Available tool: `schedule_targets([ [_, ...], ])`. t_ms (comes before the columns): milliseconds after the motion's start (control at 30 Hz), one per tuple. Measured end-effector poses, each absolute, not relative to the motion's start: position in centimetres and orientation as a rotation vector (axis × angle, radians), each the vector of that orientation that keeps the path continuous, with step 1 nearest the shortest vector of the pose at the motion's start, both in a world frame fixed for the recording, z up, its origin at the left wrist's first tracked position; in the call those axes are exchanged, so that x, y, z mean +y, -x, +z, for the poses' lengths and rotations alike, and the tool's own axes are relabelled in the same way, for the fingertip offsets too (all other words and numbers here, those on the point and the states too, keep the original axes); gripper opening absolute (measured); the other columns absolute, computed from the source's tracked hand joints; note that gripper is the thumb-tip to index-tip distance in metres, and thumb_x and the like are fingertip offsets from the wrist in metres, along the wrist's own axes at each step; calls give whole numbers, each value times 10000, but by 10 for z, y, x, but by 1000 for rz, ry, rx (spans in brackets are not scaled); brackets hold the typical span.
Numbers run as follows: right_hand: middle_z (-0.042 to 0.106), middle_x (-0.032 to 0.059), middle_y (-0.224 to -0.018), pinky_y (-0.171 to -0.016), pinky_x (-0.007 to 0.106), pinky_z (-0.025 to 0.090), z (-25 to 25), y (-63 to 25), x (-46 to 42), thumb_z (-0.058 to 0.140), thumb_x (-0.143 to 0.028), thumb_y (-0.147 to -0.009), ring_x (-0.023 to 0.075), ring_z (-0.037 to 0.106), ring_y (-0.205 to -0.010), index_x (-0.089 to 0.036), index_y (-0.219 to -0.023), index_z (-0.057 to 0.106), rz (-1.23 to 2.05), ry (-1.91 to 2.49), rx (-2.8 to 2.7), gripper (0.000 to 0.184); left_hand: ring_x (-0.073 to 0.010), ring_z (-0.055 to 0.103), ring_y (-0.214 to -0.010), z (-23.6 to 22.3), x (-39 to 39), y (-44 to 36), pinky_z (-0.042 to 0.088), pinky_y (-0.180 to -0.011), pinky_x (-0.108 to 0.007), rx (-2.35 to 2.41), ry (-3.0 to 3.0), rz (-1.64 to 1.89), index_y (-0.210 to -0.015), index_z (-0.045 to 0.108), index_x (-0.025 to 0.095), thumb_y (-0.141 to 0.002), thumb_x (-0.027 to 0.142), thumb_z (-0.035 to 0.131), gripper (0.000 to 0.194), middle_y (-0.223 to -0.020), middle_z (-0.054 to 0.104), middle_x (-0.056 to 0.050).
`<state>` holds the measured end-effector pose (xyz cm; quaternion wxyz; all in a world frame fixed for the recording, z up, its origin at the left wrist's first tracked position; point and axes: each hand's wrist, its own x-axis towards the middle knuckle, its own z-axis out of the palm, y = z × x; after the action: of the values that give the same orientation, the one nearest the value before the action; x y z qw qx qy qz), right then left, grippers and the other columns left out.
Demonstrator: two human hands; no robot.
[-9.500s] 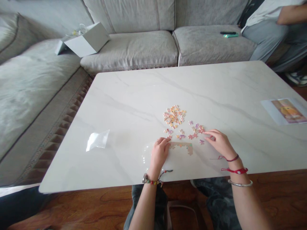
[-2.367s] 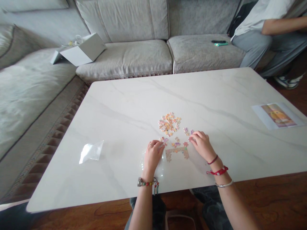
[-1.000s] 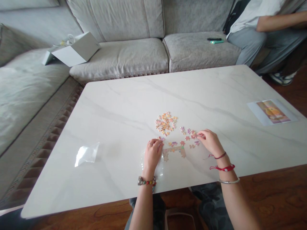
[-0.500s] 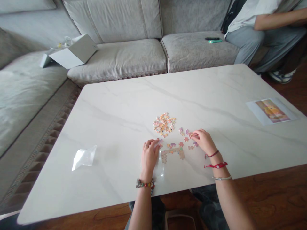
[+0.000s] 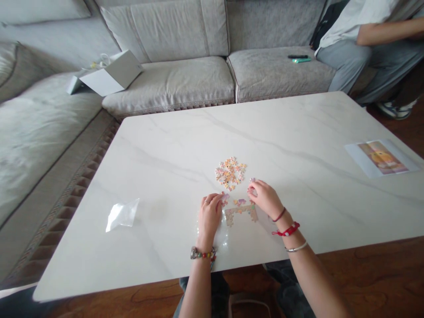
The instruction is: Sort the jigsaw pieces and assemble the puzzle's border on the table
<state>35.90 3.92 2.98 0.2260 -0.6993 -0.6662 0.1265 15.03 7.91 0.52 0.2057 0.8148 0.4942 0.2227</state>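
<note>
Right hand [image 5: 265, 199] curled at jigsaw piece [image 5: 252, 180], hold unclear; left hand [image 5: 209, 216] open beside crosswise puzzle border [image 5: 239, 211].

We see a bright, evenly lit room, with soft light and no clear source in view. Shadows stay faint beside the right hand [image 5: 266, 201]. A pale glare sits on the marble tabletop [image 5: 165, 145] by the left hand [image 5: 209, 218]. Wide-angle bowing bends the sofa [image 5: 165, 84] toward the frame's edges, and the jigsaw pieces [image 5: 230, 173] look slightly soft.

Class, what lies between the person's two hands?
In the head view, a joined jigsaw section and loose pieces lie between the left hand and right hand.
</note>
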Motion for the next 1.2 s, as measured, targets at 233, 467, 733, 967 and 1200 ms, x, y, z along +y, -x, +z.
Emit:
schedule_targets([
  [233, 601, 41, -819, -737, 285, 411, 25, -375, 44, 498, -166, -767, 169, 537, -791, -209, -768, 598, 390, 1897, -1820, 110, -170, 515, -897, 6, 79, -148, 431, -822, -333, 1357, -2287, 643, -994, 595, 218, -834, 149, 396, 264, -998, 595, -42],
  [467, 574, 73, -851, -731, 310, 425, 13, -413, 33, 545, -201, -712, 190, 547, -791, -178, -811, 604, 348, 2137, -1725, 118, -173, 506, -904, 8, 78, -148, 433, -819, -316, 1380, -2283, 638, -975, 595, 213, -827, 144, 412, 245, -998, 594, -40],
  [733, 629, 20, -658, -619, 275, 445, 9, -415, 26, 522, -257, -712, 150, 578, -615, -190, -668, 562, 643, 2035, -1410, 90, -180, 506, -905, 8, 78, -148, 443, -818, -326, 1388, -2278, 644, -967, 599, 213, -820, 152, 424, 237, -984, 597, -47],
  [967, 664, 32, -658, -589, 261, 447, 6, -437, 24, 559, -343, -656, 164, 604, -620, -185, -659, 590, 589, 2079, -1148, 161, -191, 502, -918, 8, 78, -147, 441, -817, -339, 1396, -2271, 642, -971, 599, 216, -818, 153, 416, 247, -986, 594, -49],
  [1200, 620, 18, -662, -605, 263, 434, 7, -422, 29, 518, -258, -679, 137, 557, -582, -181, -705, 607, 376, 2097, -1330, 120, -189, 511, -900, 10, 79, -148, 439, -812, -339, 1383, -2285, 650, -960, 599, 216, -812, 146, 419, 244, -983, 594, -46],
])
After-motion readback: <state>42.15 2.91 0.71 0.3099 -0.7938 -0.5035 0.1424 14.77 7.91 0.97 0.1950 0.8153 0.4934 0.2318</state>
